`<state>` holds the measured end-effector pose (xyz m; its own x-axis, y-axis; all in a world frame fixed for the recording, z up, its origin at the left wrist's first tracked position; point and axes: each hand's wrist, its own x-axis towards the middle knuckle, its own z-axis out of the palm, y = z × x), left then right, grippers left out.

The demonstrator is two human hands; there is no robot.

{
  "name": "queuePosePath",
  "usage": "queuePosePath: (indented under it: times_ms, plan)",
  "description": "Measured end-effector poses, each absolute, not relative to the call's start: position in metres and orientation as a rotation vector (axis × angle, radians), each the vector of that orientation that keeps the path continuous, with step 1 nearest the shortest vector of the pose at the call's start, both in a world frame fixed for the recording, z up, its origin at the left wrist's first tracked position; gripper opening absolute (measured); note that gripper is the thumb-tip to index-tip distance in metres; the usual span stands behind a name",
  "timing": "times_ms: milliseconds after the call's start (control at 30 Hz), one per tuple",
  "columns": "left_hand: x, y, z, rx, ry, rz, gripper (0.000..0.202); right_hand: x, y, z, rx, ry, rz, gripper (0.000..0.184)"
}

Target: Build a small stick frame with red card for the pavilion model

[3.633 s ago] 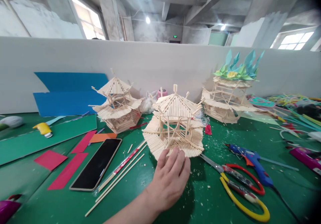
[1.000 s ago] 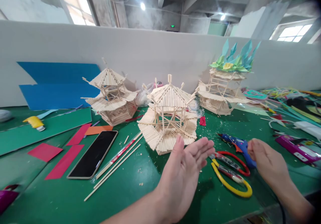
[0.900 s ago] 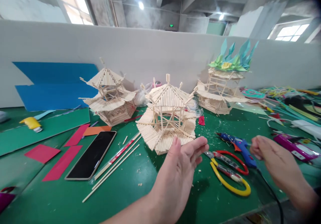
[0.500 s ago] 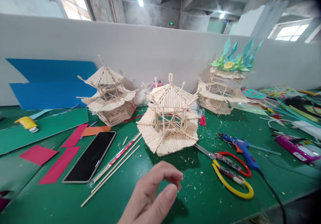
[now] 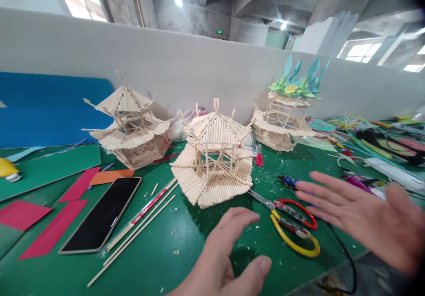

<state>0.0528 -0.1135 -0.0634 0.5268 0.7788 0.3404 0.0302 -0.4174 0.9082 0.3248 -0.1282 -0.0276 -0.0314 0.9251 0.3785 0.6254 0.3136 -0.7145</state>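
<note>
My left hand [image 5: 229, 251] hovers low over the green table, thumb and fingers apart, holding nothing. Just beyond it stands a small pavilion model [image 5: 214, 159] built of thin wooden sticks, with two roof tiers. On the right, my right hand [image 5: 358, 216] is stretched out flat with the palm showing and nothing in it. It partly hides a blue hot glue gun [image 5: 289, 182]. Between the hands lie scissors [image 5: 294, 229] with one red and one yellow handle loop, their blades pointing toward the pavilion model.
Another stick pavilion [image 5: 133, 132] stands at left; one topped with folded paper leaves [image 5: 295, 81] stands at right. A phone [image 5: 102, 216], chopsticks [image 5: 133, 238] and red paper pieces [image 5: 53, 229] lie at left. A white wall panel [image 5: 186, 70] closes the back; a black cord [image 5: 347, 247] trails off the edge.
My right hand has come into view from the right, over the glue gun. My left hand has shifted right and its fingers have spread wider. The view has turned slightly right.
</note>
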Motion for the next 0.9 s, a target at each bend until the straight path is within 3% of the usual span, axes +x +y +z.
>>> queuePosePath:
  times_ms: [33, 100, 200, 300, 367, 533, 733, 900]
  plan:
    - [0.054, -0.112, -0.062, 1.811, 0.69, 0.963, 0.044, 0.309, -0.123, -0.024, -1.293, -1.631, 0.98, 0.076]
    - [0.053, -0.111, -0.06, 1.808, 0.736, 0.963, 0.045, 0.278, -0.114, -0.017, -1.011, -1.3, 1.609, 0.086]
    - [0.043, -0.113, -0.067, 1.921, 0.729, 1.066, 0.039, 0.25, -0.109, -0.019, -0.799, -1.162, 1.827, 0.077]
    - [0.018, -0.115, -0.083, 2.219, 0.627, 1.121, 0.013, 0.243, -0.112, -0.042, -0.93, -1.307, 1.719, 0.045]
    - [-0.005, -0.114, -0.092, 2.364, 0.844, 1.043, 0.008, 0.239, -0.115, -0.062, -1.031, -1.343, 1.659, 0.036]
    - [-0.052, -0.102, -0.098, 2.336, 1.479, 0.865, 0.013, 0.22, -0.114, -0.108, -1.232, -1.273, 1.643, 0.034]
    - [-0.041, -0.073, -0.109, 2.016, 1.674, 0.643, 0.035, 0.222, -0.079, -0.145, -1.431, -1.254, 1.066, 0.044]
    - [-0.008, -0.055, -0.121, 1.878, 1.595, 0.748, 0.011, 0.215, -0.05, -0.145, -1.434, -1.603, 0.823, 0.037]
